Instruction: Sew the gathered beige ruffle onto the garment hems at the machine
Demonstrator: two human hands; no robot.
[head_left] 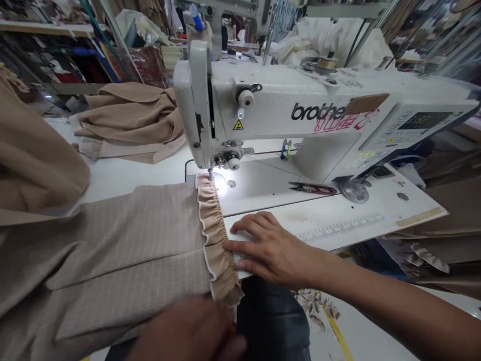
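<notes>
The right hand [272, 248], fingers spread, lies flat on the white worktop [270, 193], its fingertips pressing the gathered tan ruffle [217, 238] along the edge of a beige checked cloth [116, 255]. The ruffle's far end sits under the steel needle [210, 174] of a white Brother sewing machine [270, 95]. The left hand [188, 328] is blurred beside the cloth's near edge; its state cannot be told. Red-handled thread snips [312, 188] lie on the machine bed.
</notes>
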